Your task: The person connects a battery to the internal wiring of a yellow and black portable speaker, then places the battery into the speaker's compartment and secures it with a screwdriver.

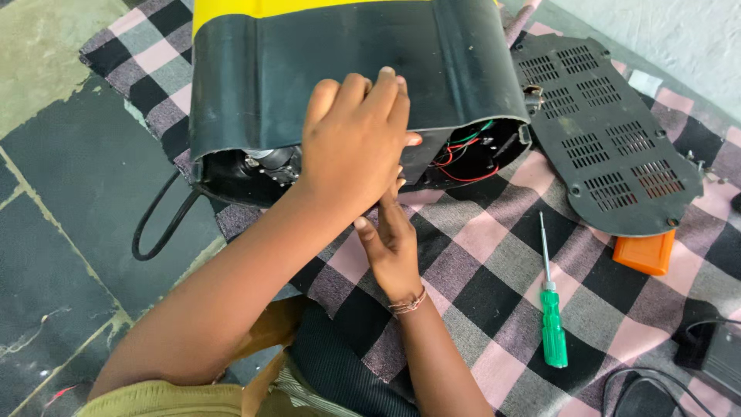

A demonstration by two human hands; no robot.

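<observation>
A black appliance housing (340,69) with a yellow top lies on its side on a checked cloth (494,262). Its open end faces me and shows red and green wires (467,154). My left hand (355,147) lies flat, palm down, on the housing's lower edge with the thumb over the rim. My right hand (390,243), with a thin bracelet at the wrist, points up just below it. The right hand's fingertips reach the opening and are partly hidden under my left hand. I see nothing held in either hand.
A green-handled screwdriver (551,324) lies on the cloth to the right. A black vented cover plate (610,139) lies beyond it, with an orange block (644,253) at its edge. A black cable (158,224) loops onto the tiled floor at left. A black adapter (714,355) sits at bottom right.
</observation>
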